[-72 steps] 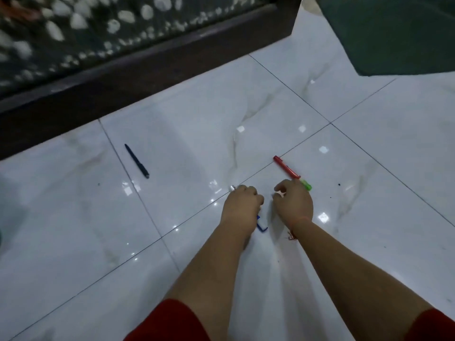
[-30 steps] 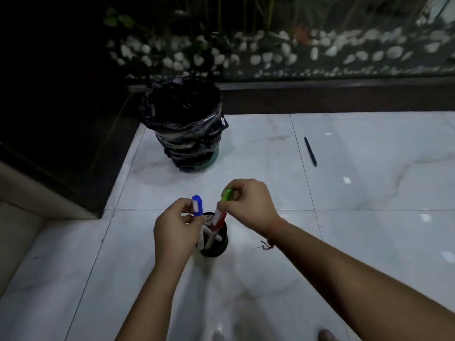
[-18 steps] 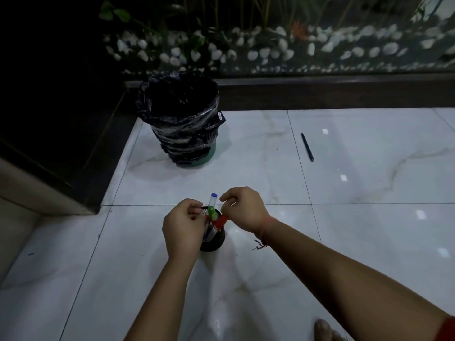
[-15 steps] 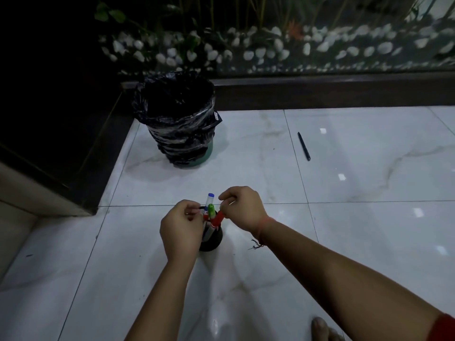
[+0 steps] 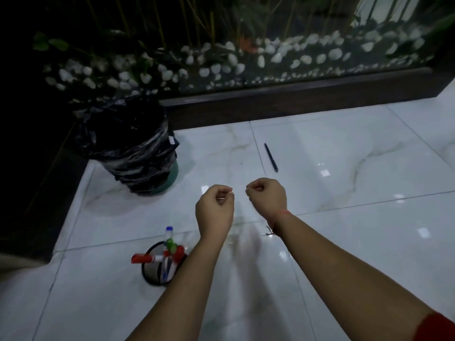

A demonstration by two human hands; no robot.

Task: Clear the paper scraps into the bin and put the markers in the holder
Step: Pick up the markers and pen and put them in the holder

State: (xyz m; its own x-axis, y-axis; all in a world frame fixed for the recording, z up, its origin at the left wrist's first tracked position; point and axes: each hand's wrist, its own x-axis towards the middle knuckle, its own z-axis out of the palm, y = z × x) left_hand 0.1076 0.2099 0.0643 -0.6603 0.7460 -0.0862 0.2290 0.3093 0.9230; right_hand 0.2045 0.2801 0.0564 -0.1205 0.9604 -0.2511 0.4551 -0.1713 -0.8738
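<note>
A black mesh holder (image 5: 153, 273) stands on the white tile floor at lower left. Several markers stick out of it, among them a blue-capped one (image 5: 169, 231), a green-capped one (image 5: 170, 243) and a red one (image 5: 141, 258) leaning left. My left hand (image 5: 215, 210) and my right hand (image 5: 267, 196) hover side by side above the floor, up and to the right of the holder. Both have their fingers curled in and hold nothing. A black pen (image 5: 271, 157) lies on the floor beyond my right hand. The bin (image 5: 130, 148), lined with a black bag, stands at the back left.
A dark wooden kerb (image 5: 295, 98) runs along the back, with white pebbles and plants behind it. A dark wall edge (image 5: 61, 193) borders the floor on the left, next to the bin. White tile floor (image 5: 357, 230) stretches to the right.
Both hands let go of the markers, which now stand in the holder. The hands rose and moved right, away from the holder, toward the black pen.
</note>
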